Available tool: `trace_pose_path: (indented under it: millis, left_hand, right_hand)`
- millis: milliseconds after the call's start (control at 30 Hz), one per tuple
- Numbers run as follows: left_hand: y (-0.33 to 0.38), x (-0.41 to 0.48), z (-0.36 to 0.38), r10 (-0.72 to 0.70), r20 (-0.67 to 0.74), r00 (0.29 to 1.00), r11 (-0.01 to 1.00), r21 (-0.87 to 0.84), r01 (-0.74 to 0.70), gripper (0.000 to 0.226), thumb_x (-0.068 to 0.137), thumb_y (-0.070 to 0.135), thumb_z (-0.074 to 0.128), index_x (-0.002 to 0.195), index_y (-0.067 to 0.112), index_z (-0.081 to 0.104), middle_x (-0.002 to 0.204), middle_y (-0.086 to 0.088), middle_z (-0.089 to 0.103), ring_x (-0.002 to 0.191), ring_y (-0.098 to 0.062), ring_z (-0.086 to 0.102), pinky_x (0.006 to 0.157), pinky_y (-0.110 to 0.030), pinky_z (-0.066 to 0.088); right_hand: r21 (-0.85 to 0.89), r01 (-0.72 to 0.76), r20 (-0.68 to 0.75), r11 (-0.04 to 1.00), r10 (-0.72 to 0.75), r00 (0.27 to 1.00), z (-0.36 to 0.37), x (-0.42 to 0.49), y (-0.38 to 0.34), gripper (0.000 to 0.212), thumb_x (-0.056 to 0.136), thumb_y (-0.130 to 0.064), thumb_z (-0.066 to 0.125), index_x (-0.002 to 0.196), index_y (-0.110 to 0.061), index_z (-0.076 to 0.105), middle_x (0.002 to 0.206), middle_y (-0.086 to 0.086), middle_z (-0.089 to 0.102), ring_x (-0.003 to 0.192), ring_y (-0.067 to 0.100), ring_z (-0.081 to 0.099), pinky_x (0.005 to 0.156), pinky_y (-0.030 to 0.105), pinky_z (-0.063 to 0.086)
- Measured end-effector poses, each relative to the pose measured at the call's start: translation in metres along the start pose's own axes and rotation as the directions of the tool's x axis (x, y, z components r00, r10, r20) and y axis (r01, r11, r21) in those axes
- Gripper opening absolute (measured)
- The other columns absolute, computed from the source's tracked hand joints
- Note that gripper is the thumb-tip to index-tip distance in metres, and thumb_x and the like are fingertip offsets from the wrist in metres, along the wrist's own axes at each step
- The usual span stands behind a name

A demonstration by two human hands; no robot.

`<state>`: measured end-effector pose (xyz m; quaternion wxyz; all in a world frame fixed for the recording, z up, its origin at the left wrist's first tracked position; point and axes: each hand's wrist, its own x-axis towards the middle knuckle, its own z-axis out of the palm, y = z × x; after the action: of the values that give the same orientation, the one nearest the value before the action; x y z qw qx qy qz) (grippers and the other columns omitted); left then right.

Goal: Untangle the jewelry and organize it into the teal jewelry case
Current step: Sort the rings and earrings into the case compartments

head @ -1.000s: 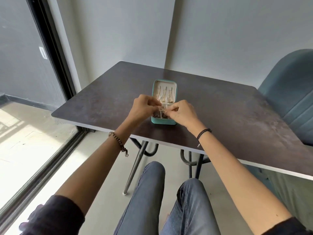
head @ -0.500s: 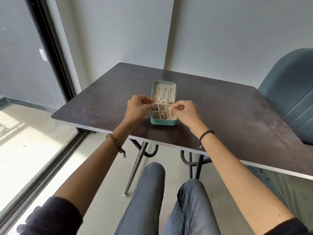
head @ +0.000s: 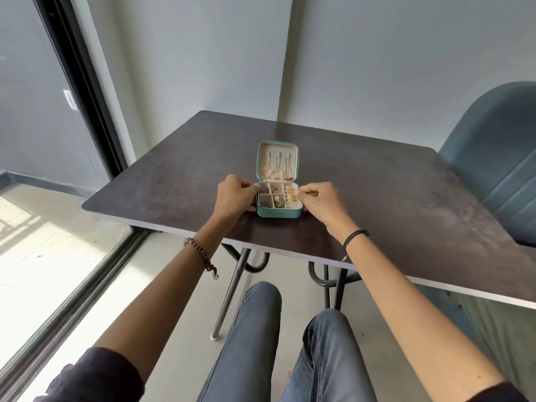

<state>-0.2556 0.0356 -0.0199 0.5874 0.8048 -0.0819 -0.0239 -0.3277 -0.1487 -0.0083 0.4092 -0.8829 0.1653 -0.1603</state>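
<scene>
Case (head: 278, 212) sits open on the tabletop (head: 406, 198) near the front edge, lid (head: 267, 153) raised. Left hand (head: 235, 196) grips its left wall, fingers curled. Right hand (head: 322, 200) has curled fingers touching the right rim; whether they pinch anything, I cannot tell. Chains (head: 280, 165) hang in the lid, and jewelry (head: 275, 202) lies in the compartments.

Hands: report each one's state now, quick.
Left hand: grip closed on the teal jewelry case, at its left side.
Right hand: curled at the case's right rim; what it holds cannot be told.
</scene>
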Motion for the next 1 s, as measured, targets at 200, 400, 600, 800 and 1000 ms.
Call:
trace_pose_path:
  millis: [200, 400, 600, 800, 1000]
  left_hand:
    - [0.008, -0.003, 0.017, 0.003, 0.055, 0.998, 1.0, -0.029, -0.001, 0.024, 0.095, 0.021, 0.069, 0.101, 0.0, 0.076, 0.088, -0.009, 0.076, 0.073, -0.014, 0.074, 0.063, -0.028, 0.063]
    - [0.019, -0.007, 0.049, 0.048, 0.13, 0.99, 0.998, -0.044, -0.043, 0.024, 0.096, 0.02, 0.066, 0.107, 0.001, 0.076, 0.093, -0.008, 0.076, 0.074, -0.01, 0.072, 0.062, -0.021, 0.06]
    - [0.027, -0.009, 0.058, 0.101, 0.299, 0.949, 0.989, 0.074, -0.128, 0.037, 0.092, 0.041, 0.068, 0.119, 0.016, 0.072, 0.11, 0.002, 0.075, 0.086, -0.004, 0.066, 0.069, -0.016, 0.053]
    - [0.025, -0.015, 0.053, 0.084, 0.465, 0.881, 0.991, 0.05, -0.121, 0.103, 0.075, 0.047, 0.085, 0.154, 0.012, 0.03, 0.146, -0.001, 0.05, 0.128, -0.01, 0.048, 0.105, -0.023, 0.042]
    - [0.026, -0.023, 0.052, 0.111, 0.528, 0.842, 0.864, 0.367, -0.344, 0.132, 0.067, 0.053, 0.087, 0.161, 0.013, 0.004, 0.162, 0.0, 0.029, 0.15, -0.023, 0.017, 0.122, -0.045, 0.006]
  right_hand:
    - [-0.023, -0.01, -0.026, 1.0, 0.009, 1.0, -0.015, 0.002, 0.012, 0.013, 0.09, -0.018, 0.066, 0.092, -0.018, 0.079, 0.084, -0.008, 0.071, 0.086, 0.014, 0.067, 0.077, 0.026, 0.049]
    - [-0.016, -0.062, -0.091, 0.998, 0.06, 0.994, -0.041, 0.002, 0.036, 0.016, 0.09, -0.017, 0.067, 0.101, -0.015, 0.078, 0.093, -0.006, 0.072, 0.091, 0.013, 0.066, 0.078, 0.024, 0.046]
    - [0.045, -0.12, -0.087, 0.992, 0.123, 0.989, -0.061, 0.012, 0.054, 0.008, 0.082, -0.021, 0.071, 0.082, -0.027, 0.076, 0.085, -0.006, 0.075, 0.079, 0.015, 0.071, 0.08, 0.036, 0.06]
    - [0.174, -0.117, -0.095, 0.978, 0.135, 0.986, -0.071, 0.038, 0.043, 0.008, 0.092, -0.03, 0.069, 0.087, -0.024, 0.068, 0.089, 0.001, 0.072, 0.083, 0.018, 0.068, 0.067, 0.029, 0.056]
    - [0.211, -0.084, -0.089, 0.974, 0.105, 0.99, -0.067, 0.066, 0.024, 0.032, 0.099, -0.035, 0.059, 0.118, -0.009, 0.063, 0.108, 0.006, 0.068, 0.089, 0.016, 0.063, 0.085, 0.038, 0.057]
